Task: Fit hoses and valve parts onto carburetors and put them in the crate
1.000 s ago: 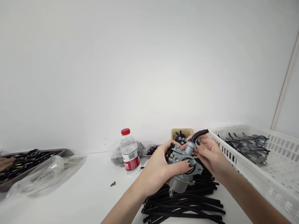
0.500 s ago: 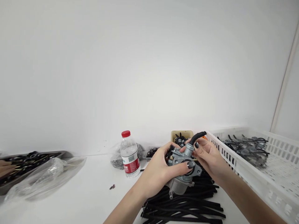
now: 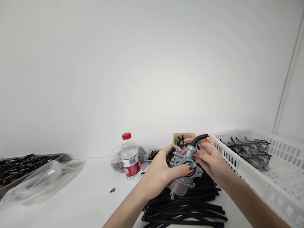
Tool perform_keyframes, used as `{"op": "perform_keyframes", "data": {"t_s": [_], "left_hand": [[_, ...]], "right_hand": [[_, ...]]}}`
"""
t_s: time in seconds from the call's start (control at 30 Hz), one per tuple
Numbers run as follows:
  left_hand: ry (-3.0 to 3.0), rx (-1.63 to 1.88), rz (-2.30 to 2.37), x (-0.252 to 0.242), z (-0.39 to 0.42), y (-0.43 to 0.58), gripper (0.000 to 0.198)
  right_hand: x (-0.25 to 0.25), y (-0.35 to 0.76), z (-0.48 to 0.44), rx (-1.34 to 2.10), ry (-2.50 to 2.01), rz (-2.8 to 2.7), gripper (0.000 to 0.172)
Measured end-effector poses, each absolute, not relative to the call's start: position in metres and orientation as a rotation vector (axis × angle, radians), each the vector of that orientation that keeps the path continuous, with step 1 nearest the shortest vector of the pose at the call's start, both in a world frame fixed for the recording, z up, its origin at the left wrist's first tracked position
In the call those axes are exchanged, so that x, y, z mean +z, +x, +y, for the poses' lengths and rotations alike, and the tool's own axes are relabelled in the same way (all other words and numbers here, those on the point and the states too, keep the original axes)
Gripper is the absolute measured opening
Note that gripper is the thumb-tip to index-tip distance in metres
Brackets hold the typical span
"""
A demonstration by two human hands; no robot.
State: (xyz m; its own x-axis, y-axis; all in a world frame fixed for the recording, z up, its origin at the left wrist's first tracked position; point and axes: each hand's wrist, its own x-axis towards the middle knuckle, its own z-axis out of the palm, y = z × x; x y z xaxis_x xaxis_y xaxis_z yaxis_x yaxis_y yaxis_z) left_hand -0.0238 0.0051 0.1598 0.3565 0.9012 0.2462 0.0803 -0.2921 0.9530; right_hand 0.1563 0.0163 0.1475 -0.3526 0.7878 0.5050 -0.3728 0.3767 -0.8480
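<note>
A silver metal carburetor [image 3: 181, 180] is tilted in my left hand [image 3: 161, 174], whose thumb lies across its front flange while the other fingers are behind it. My right hand [image 3: 210, 158] pinches the round cap at the carburetor's top, just under a bent black rubber boot [image 3: 200, 138] that points to the right. Part of the right fingers is hidden behind the cap. Beneath the carburetor lies a pile of black rubber hoses [image 3: 187, 210] on the white table.
A white slatted crate [image 3: 251, 172] at the right holds several carburetors [image 3: 251, 152]. Behind my hands stands a yellowish bin [image 3: 175, 136] of small parts. A red-capped water bottle [image 3: 130, 161] stands left of them, and a dark tray [image 3: 63, 156] with black parts and plastic bag [image 3: 52, 177] lies far left.
Both hands keep hold of the carburetor, with the right fingers shifted slightly around the cap. The whole view has slid a little. At the far left, another person's hand has left the tray.
</note>
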Motion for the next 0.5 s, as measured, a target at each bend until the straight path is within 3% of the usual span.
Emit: {"op": "perform_keyframes", "data": {"t_s": [0.5], "left_hand": [[1.62,1.075,0.819,0.158,0.0067,-0.0242,0.039]], "right_hand": [[0.1461,0.159,0.0184,1.45,-0.209,-1.431,0.031]]}}
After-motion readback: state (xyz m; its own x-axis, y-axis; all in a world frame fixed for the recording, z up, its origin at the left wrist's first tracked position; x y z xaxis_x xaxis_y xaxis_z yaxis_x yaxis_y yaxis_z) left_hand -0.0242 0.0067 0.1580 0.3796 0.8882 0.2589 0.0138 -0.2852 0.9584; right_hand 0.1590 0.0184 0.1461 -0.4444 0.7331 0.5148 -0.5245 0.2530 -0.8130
